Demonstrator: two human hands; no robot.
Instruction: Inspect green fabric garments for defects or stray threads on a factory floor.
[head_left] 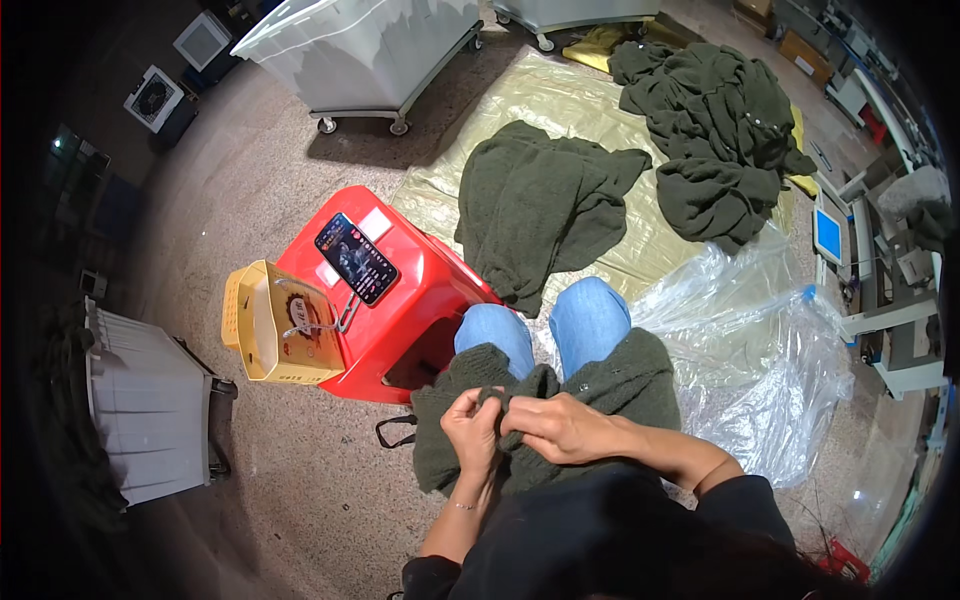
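Observation:
A dark green fuzzy knit garment lies bunched across my lap, over my knees in blue jeans. My left hand pinches a fold of it near the middle. Just to the right, the closed fingers of my right hand grip the same raised fold. Both hands nearly meet, and the exact part of the garment between them is hidden by the fingers. Small round snaps or buttons show on the cloth at the right.
On my left stands a red plastic stool bearing a lit phone and a small metal tool. A yellow container sits against it. Ahead, green garments lie on plastic sheeting. Wheeled grey bins stand beyond.

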